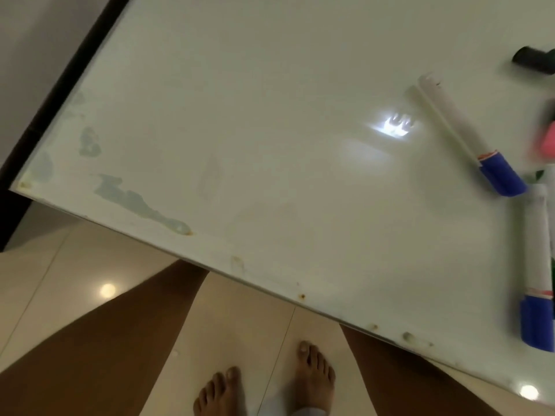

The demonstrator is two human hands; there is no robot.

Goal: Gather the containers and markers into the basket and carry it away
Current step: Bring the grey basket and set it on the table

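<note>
White tabletop seen from above, with markers at its right edge and bare feet below.

A white marker with a blue cap lies diagonally on the table; a second blue-capped marker lies near it, almost upright in the frame. A black marker sits at the upper right, a blurred pink object beside them. Two bare feet stand on pale glossy floor tiles.

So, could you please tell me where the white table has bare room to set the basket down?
The left and middle of the white table are bare, bordered by the near edge and the dark far edge. The right side is crowded: two blue-capped markers, a black object and a blurred pink thing. No basket or hands show.
</note>
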